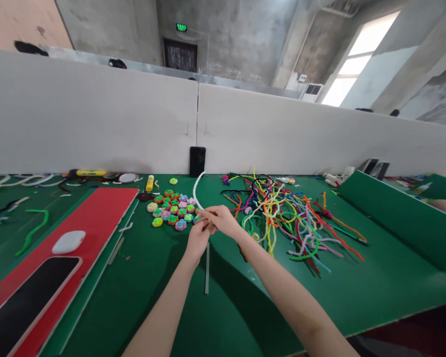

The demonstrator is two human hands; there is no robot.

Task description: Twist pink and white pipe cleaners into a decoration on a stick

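A white fuzzy stem (196, 191) curves upward from between my two hands, which meet over the green table. My left hand (199, 239) is closed at the stem's lower end. My right hand (221, 219) pinches the same stem from above and to the right, its fingertips against the left ones. Small colourful flower-like pieces (173, 208) lie in a cluster just left of the hands. A thin grey strip (207, 270) lies on the table below them. To the right is a tangled pile of coloured fuzzy stems (282, 213).
A red board (96, 213) at the left carries a phone (33, 302) and a white case (69, 242). A glue stick (149, 183) and a black phone (197, 161) stand near the white partition (267, 134). A green divider (397, 218) runs along the right.
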